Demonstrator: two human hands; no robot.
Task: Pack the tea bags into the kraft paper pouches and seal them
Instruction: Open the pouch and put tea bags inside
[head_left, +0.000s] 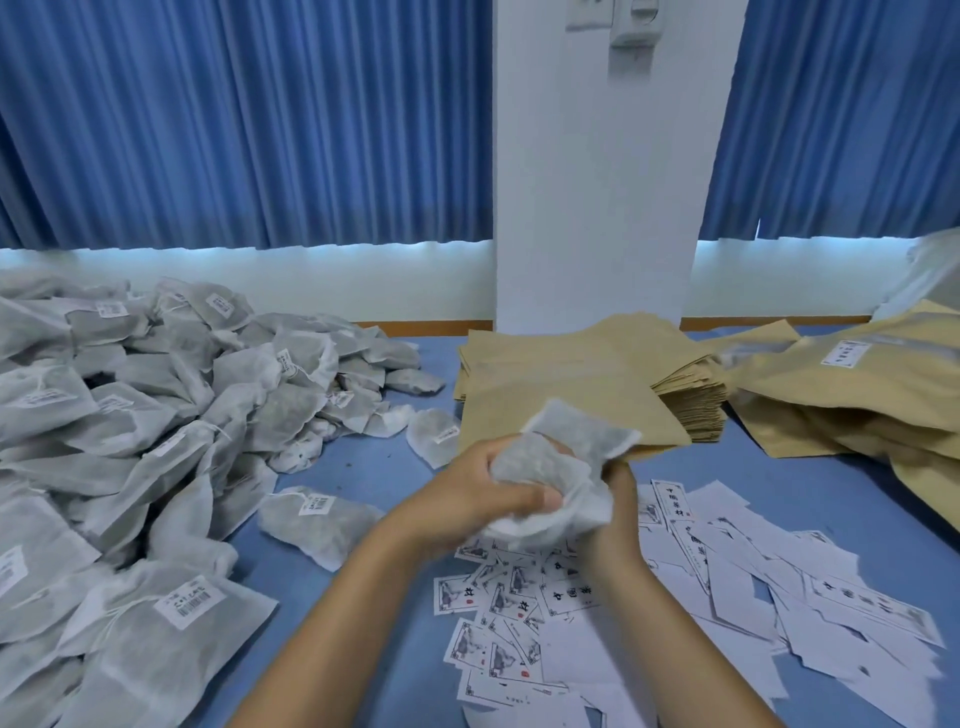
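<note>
1. Centre frame, left hand (475, 501) and right hand (619, 486) clutch a bunch of tea bags (550, 462), fingers curled round it.
2. Behind them: kraft pouches (566, 374) stack; tea-bag heap (156, 415) at left.

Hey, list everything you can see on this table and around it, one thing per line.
Tea bags: large pile, grey-white, table's left.
Held tea bags: a small bunch, grey-white, centre.
Stacked pouches: one flat stack, kraft brown, centre back.
Bulging pouches: a heap, kraft brown, right.
Labels: many, white, printed, front right.
Table: one, blue.
Curtains: two, blue, behind.
Pillar: one, white, between curtains.
Left hand: grips held tea bags.
Right hand: grips held tea bags.
</note>
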